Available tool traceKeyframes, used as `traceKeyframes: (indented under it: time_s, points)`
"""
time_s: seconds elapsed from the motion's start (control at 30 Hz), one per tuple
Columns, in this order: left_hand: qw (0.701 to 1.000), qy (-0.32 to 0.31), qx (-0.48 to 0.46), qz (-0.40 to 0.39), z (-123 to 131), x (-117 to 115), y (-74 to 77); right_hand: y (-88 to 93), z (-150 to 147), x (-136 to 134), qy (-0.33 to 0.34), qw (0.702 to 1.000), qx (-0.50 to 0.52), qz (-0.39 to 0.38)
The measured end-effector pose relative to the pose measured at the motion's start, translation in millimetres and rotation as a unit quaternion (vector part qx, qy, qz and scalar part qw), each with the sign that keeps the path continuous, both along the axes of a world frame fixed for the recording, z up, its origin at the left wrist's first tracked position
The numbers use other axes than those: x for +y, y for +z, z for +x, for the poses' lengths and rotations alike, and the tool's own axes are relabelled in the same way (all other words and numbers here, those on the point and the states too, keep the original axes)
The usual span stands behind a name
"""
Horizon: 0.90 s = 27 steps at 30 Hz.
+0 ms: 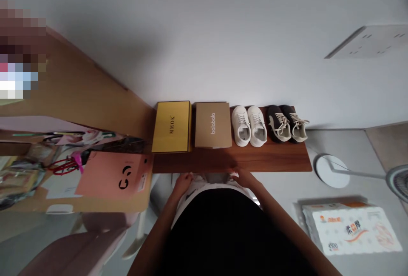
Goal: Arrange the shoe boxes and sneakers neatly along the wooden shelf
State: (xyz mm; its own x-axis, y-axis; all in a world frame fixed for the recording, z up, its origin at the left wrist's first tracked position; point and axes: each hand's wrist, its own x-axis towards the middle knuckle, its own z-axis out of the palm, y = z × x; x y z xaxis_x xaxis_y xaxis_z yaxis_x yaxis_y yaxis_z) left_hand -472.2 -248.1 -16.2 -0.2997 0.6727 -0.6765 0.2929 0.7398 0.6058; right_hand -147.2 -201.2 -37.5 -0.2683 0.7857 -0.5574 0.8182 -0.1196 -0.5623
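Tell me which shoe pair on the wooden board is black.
The cream-laced black pair at the right end of the wooden board; the other pair, beside the balabala box, is white.

Over on the dark reddish wooden shelf (229, 161), a yellow box (171, 127) lies flat and closed, MMOK printed in dark letters across its lid; just to its right sits a plain brown box (212, 131), closed too, with white lettering; next along comes a pair of white shoes (242, 135), upright, side by side, toes to the wall (204, 55); at the right end stand black shoes (279, 112), toes also wallward, their pale laces hanging loose.
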Motion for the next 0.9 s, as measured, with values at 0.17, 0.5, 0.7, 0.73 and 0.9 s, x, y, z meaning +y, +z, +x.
traceKeyframes:
  time_s: [0.17,0.5,0.7,0.73,0.9]
  points:
    - [0.963,0.245,-0.107,0.025,-40,31,3.7,-2.1,-59,23,-0.235,0.952,0.194,-0.031]
    - [0.834,0.485,-0.262,0.008,-94,93,15.4,-10.0,-127,82,-0.572,0.687,0.434,-0.113]
    - [0.829,0.481,-0.279,0.06,-94,88,7.4,-10.2,-138,83,-0.604,0.656,0.447,-0.074]
    - [0.826,0.484,-0.281,0.068,-95,87,9.0,-7.7,-140,82,-0.609,0.649,0.452,-0.057]
    - [0.823,0.477,-0.273,0.139,-97,81,26.4,12.8,-148,71,-0.603,0.646,0.468,0.019]
